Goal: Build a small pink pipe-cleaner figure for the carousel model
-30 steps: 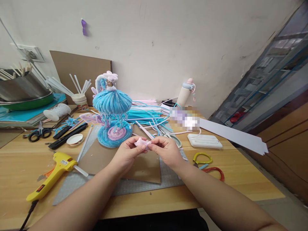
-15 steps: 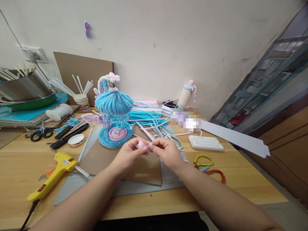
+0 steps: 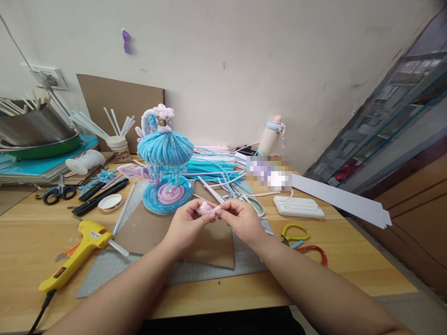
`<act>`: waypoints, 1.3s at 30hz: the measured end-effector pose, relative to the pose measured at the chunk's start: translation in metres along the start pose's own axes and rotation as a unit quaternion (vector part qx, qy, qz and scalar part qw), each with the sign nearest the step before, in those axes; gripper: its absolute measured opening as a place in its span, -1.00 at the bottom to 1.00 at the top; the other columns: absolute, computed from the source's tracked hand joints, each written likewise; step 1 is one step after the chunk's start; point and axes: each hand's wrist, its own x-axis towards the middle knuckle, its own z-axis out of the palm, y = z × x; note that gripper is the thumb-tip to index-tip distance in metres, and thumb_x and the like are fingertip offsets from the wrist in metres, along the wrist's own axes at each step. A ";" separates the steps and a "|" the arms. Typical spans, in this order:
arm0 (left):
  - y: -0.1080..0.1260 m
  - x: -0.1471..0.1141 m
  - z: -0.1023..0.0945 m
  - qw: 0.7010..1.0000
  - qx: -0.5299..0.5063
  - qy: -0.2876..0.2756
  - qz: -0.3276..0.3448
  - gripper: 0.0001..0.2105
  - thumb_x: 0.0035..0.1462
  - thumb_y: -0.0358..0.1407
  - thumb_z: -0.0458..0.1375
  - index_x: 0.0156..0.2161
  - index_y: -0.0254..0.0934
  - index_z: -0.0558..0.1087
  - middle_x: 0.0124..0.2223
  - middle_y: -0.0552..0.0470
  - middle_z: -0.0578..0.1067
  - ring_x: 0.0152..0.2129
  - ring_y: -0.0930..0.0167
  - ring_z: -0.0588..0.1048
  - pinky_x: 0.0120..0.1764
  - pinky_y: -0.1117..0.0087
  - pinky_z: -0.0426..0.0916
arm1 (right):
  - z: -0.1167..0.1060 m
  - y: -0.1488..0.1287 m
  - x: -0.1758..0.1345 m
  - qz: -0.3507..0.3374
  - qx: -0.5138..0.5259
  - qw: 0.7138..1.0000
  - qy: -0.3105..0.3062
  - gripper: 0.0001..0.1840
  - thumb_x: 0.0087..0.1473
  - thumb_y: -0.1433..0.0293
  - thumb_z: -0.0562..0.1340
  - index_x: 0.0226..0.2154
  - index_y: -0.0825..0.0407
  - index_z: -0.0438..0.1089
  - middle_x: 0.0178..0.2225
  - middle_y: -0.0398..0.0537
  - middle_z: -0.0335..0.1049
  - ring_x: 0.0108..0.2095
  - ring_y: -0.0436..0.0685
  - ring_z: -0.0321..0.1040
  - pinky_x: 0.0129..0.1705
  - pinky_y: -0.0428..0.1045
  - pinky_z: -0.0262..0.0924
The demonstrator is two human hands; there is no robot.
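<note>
L hand (image 3: pixel 184 224) & R hand (image 3: pixel 245 221): each grip pinched on pink fuzzy pc (image 3: pixel 205 209), partly hidden, shape unclear.

Between the left hand (image 3: pixel 184 224) and right hand (image 3: pixel 244 221), the fuzzy pink piece (image 3: pixel 205 208) shows a new outline: bunched into a raised knob half a second ago, it now looks lower and longer. The view has shifted slightly, so the tabletop (image 3: pixel 209 298) sits a little further right than a second ago.
</note>
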 end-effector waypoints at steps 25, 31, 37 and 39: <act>0.002 0.003 -0.010 0.984 0.109 -0.029 -0.140 -0.75 -0.10 -0.19 0.25 -0.35 -0.36 0.49 -0.46 0.00 0.49 -0.62 0.49 0.33 -0.61 0.52 0.22 | -0.024 -0.010 -0.003 -0.339 -0.533 0.769 -0.103 -0.78 0.17 0.50 0.05 -0.31 0.03 0.39 -0.34 -0.07 0.38 -0.34 0.06 0.18 -0.32 -0.04 -0.02; 0.000 0.001 -0.009 0.970 0.159 -0.096 -0.156 -0.80 -0.10 -0.24 0.23 -0.39 -0.35 0.45 -0.50 0.01 0.49 -0.67 0.50 0.31 -0.63 0.51 0.20 | -0.029 -0.013 -0.002 -0.336 -0.541 0.745 -0.197 -0.80 0.16 0.49 0.06 -0.37 0.06 0.39 -0.36 -0.07 0.38 -0.33 0.06 0.19 -0.33 -0.04 -0.02; 0.009 -0.003 -0.008 0.960 0.176 -0.162 -0.148 -0.83 -0.13 -0.28 0.26 -0.43 -0.35 0.45 -0.55 0.11 0.41 -0.63 0.53 0.29 -0.59 0.54 0.15 | -0.027 -0.015 0.001 -0.094 -0.351 0.895 -0.260 -0.88 0.04 0.45 0.16 -0.45 0.09 0.41 -0.44 -0.12 0.37 -0.41 0.00 0.23 -0.38 -0.08 -0.01; 0.011 -0.002 -0.009 0.965 0.130 -0.177 -0.140 -0.82 -0.14 -0.29 0.29 -0.42 -0.35 0.44 -0.53 0.11 0.41 -0.60 0.53 0.31 -0.55 0.54 0.18 | -0.028 -0.012 0.004 0.040 -0.210 0.936 -0.279 -0.86 0.00 0.38 0.20 -0.50 0.12 0.38 -0.55 -0.17 0.28 -0.52 -0.04 0.14 -0.46 -0.10 -0.05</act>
